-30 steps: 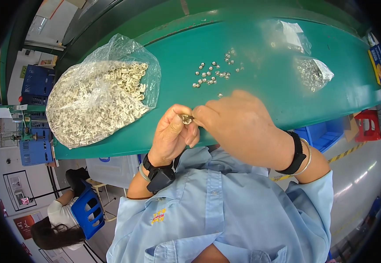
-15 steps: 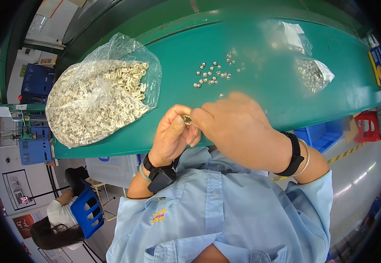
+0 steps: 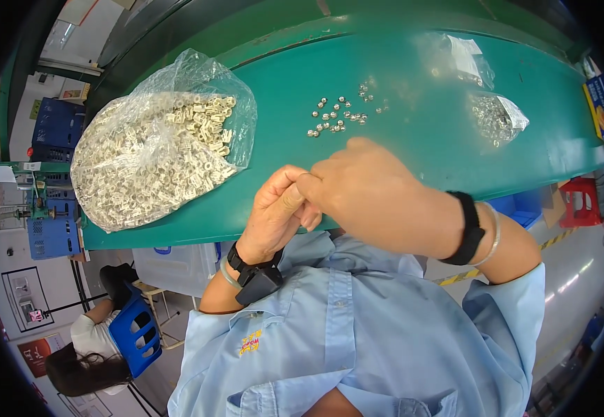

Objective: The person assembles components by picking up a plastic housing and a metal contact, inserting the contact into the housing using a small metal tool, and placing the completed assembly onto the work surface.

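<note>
Our two hands meet in front of the chest, over the near edge of the green table. Our left hand rises from the lower left, its forearm angled up and inward, thumb uppermost and pointing up toward the right, fingers curled beneath. Our right hand reaches in from the right with the elbow out to the side and the forearm slanting up toward the left; its back is turned to the camera, and the bent fingers point at the left fingertips. The fingertips of both hands come together, bent in close as for a pinch. They cover the spot where they meet, so we cannot tell how tightly either hand closes or what it has hold of.

A black strap and a pale bangle circle our right wrist; a bulky black device sits on the left.

Just beyond our hands, silvery beads lie loosely scattered on the tabletop. To the left rests a large clear plastic bag, full of small pale pieces, near the left hand but apart from it. Farther right lie two smaller labelled bags.
</note>
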A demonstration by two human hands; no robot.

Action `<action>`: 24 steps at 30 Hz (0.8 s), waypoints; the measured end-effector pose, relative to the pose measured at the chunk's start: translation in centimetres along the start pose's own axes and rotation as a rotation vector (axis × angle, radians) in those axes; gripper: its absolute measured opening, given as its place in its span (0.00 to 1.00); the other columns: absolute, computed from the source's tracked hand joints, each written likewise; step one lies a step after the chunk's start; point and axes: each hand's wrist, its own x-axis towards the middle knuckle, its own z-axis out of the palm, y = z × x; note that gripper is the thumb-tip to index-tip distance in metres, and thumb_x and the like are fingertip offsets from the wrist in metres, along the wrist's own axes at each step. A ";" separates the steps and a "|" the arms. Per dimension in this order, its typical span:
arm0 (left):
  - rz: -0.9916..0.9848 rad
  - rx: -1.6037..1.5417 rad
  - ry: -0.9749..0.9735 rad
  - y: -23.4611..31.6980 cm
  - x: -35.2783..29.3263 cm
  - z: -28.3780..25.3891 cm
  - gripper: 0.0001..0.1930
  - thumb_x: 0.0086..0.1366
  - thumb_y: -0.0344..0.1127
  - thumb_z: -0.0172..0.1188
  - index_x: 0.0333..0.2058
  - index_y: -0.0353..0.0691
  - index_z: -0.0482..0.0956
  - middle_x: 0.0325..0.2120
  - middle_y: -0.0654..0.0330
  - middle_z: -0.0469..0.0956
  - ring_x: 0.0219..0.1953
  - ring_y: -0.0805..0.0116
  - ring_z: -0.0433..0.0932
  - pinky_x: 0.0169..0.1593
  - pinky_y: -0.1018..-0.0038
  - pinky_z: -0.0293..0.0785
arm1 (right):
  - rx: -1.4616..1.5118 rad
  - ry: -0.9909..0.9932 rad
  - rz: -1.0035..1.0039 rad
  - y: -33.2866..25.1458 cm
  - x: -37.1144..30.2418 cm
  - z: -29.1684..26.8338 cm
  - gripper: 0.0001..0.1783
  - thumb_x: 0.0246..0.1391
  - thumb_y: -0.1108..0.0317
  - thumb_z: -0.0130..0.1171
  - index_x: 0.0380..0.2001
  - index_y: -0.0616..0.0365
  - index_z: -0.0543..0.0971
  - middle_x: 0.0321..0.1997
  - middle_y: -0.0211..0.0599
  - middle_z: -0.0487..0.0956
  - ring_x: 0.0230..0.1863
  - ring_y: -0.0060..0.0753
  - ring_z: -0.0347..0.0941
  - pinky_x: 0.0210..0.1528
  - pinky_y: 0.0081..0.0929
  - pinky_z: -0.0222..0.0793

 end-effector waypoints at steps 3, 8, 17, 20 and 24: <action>0.005 -0.027 -0.010 -0.1 -0.1 -0.3 0.12 0.72 0.39 0.49 0.43 0.35 0.70 0.27 0.60 0.74 0.23 0.74 0.68 0.27 0.75 0.67 | -0.003 0.043 0.015 0.0 -0.4 0.8 0.15 0.39 0.72 0.62 0.33 0.55 0.72 0.27 0.31 0.76 0.32 0.37 0.74 0.36 0.34 0.62; 0.037 -0.059 -0.003 -0.2 0.1 0.2 0.12 0.72 0.40 0.49 0.44 0.36 0.70 0.28 0.58 0.74 0.23 0.73 0.69 0.27 0.73 0.67 | -0.027 0.130 0.068 -0.4 -1.2 -0.3 0.10 0.44 0.70 0.61 0.31 0.53 0.72 0.27 0.31 0.74 0.30 0.35 0.73 0.34 0.33 0.61; 0.059 -0.126 -0.041 -0.4 0.2 -0.5 0.15 0.69 0.41 0.53 0.47 0.36 0.69 0.36 0.53 0.76 0.25 0.68 0.73 0.31 0.69 0.72 | -0.132 0.245 0.100 -1.0 -2.4 -0.8 0.06 0.50 0.66 0.60 0.26 0.53 0.73 0.24 0.29 0.71 0.27 0.32 0.70 0.30 0.29 0.61; 0.067 -0.113 -0.034 -0.4 0.0 -0.6 0.15 0.69 0.40 0.54 0.47 0.36 0.69 0.38 0.51 0.76 0.28 0.66 0.76 0.33 0.66 0.74 | -0.113 0.270 0.112 -1.1 -2.3 -0.6 0.06 0.49 0.67 0.61 0.27 0.53 0.73 0.22 0.28 0.69 0.25 0.32 0.70 0.29 0.30 0.60; 0.055 -0.128 -0.003 -0.1 0.2 -0.1 0.14 0.68 0.38 0.56 0.47 0.37 0.69 0.40 0.50 0.76 0.29 0.65 0.77 0.34 0.67 0.76 | -0.093 0.256 0.129 -1.1 -2.5 -0.9 0.07 0.48 0.69 0.63 0.30 0.54 0.75 0.24 0.29 0.73 0.26 0.34 0.72 0.29 0.30 0.62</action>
